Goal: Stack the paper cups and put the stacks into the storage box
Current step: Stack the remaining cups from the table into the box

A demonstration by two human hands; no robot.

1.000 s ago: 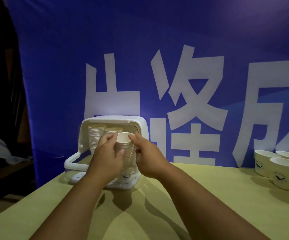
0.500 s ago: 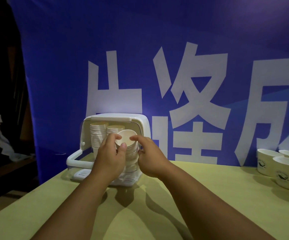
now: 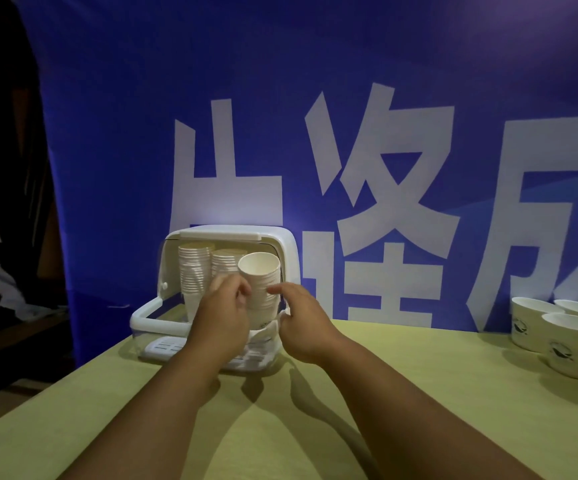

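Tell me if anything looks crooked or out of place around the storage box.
Yes. The front cup stack leans toward the camera, its open mouth tipped forward, between the left hand and right hand. The two stacks behind it in the storage box stand upright. Nothing looks spilled or damaged.

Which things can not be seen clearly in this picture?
- Bottom of the front cup stack: head view, hidden by the left hand and right hand.
- Loose cups at right: cut off by the frame edge.
- Cup logos: too small.
- Storage box floor: hidden by hands.
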